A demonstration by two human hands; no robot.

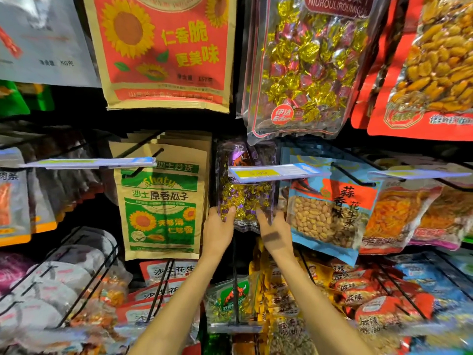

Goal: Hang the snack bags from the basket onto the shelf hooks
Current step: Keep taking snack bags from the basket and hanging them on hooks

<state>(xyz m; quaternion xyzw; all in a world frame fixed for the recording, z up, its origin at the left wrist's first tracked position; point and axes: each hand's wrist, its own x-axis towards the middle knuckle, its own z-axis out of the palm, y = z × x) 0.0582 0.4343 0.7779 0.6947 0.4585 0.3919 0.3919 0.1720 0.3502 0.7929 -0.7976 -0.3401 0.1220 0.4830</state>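
- Head view, far left: a brown kraft-paper sunflower-seed bag with a green label (161,201) hangs in the middle row of the shelf.
- Left hand (218,233) grips the lower left corner of a clear, purple-edged snack bag of gold-wrapped sweets (245,198), thumb on its front.
- Snack bag is upright behind a white-and-yellow price label (273,172). Cannot tell whether its top is on a hook.
- Right hand (275,233) pinches the bag's lower right corner.
- Just beside it on the right hangs a blue peanut bag (325,211).
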